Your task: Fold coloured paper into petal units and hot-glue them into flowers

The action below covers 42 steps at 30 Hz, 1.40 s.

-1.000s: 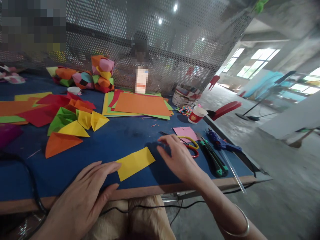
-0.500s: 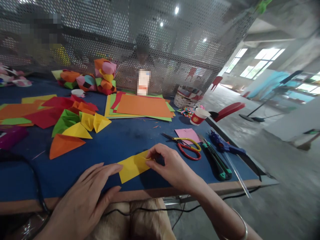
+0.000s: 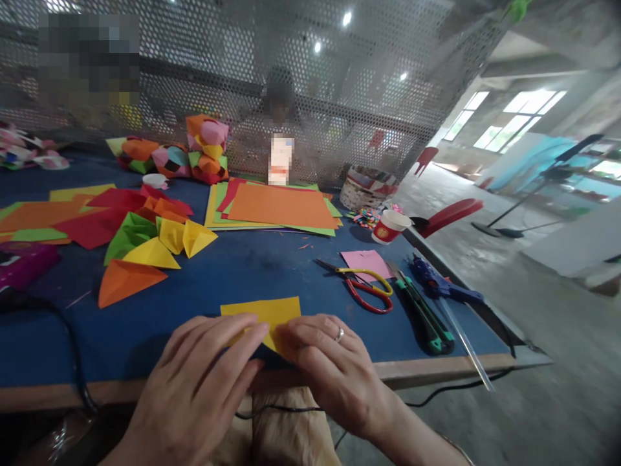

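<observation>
Crooked crease: if your two hands bear unevenly on the yellow paper (image 3: 279, 312), its bent near side could skew and the crease run off line.
Slipping sheet: a light hold would probably let the paper slide, since it lies flat on the smooth-looking worktop (image 3: 262, 262).
Blocked view: your fingers cover most of the near edge, so a misaligned corner could pass unnoticed.
Your left hand (image 3: 206, 375): fingers close together and gently curved over the paper's near left part, thumb lower and a little apart; you cannot tell from here whether it grips.
Your right hand (image 3: 332, 366): fingers bunched, seemingly pinching the near right side; the thumb is hidden.
Yellow paper: lower centre of the frame, between your hands.
Scissors (image 3: 373, 305): right of centre, well apart from the paper, handles overlapping the pink paper (image 3: 361, 260).
</observation>
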Each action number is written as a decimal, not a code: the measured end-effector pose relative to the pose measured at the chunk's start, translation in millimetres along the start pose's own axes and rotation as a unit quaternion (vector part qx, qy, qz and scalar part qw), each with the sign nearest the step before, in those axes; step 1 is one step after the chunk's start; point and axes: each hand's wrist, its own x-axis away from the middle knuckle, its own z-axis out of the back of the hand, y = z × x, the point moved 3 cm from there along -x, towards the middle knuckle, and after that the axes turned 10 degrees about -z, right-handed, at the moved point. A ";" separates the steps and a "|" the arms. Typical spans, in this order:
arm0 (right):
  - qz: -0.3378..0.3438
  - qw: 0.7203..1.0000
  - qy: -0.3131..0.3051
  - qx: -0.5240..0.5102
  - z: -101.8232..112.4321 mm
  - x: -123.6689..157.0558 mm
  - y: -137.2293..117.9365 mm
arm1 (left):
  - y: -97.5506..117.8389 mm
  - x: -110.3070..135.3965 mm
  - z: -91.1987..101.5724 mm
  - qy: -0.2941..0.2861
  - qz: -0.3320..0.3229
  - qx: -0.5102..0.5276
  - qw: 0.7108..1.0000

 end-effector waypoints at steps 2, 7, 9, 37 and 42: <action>0.015 1.000 -0.007 -0.006 0.6 2.7 -2.8 | 2.0 1.3 -4.3 -0.026 -0.009 0.009 1.000; 0.024 0.999 -0.024 -0.003 0.7 7.7 -4.1 | 1.7 6.3 -11.6 -0.027 -0.036 0.011 0.999; 0.028 0.999 -0.022 -0.001 -0.6 8.9 -3.0 | 1.2 6.5 -13.3 -0.004 -0.049 0.004 0.999; -0.205 0.950 -0.136 -0.195 -3.2 -4.4 17.9 | -6.5 26.4 -13.1 -0.062 -0.066 0.070 0.993; -0.278 0.931 -0.115 -0.207 -9.7 -13.9 17.1 | -5.0 34.6 -12.3 -0.017 -0.053 0.087 0.995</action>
